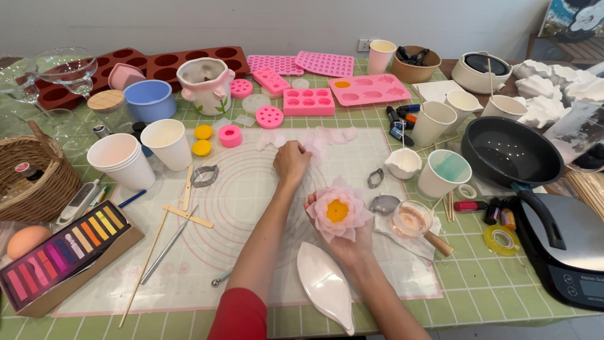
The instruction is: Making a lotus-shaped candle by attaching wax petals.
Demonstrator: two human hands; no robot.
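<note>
Nearest the camera, a white leaf-shaped dish (pixel 326 286) lies on the silicone work mat (pixel 251 252), long axis running from upper left to lower right, tip toward the table edge; it is empty.

Containers, largest first:
- Black pan (pixel 509 154), right of the mat, handle pointing toward the near right; interior bare.
- Wicker basket (pixel 31 182), far left, holding a small bottle.
- Box of pastel sticks (pixel 63 255), near left, sticks ranked pink through yellow.
- Blue cup (pixel 150 99), contents not visible.
- Stacked paper cups (pixel 121 160), interior pale pink.
- Paper cup (pixel 444 173) right of the mat, interior coated teal.
- Small glass bowl (pixel 410 218), holding a trace of pink liquid, resting on a white cloth.

The right hand (pixel 343 242) is cupped palm-up beneath a pink petal flower (pixel 338 211), holding it over the mat. The flower faces up toward the camera, yellow centre uppermost; it is roughly round, without a marked long axis.

The left hand (pixel 291 160) reaches across to loose pink petals (pixel 314 140) at the mat's far edge, fingers narrowed onto one petal.
</note>
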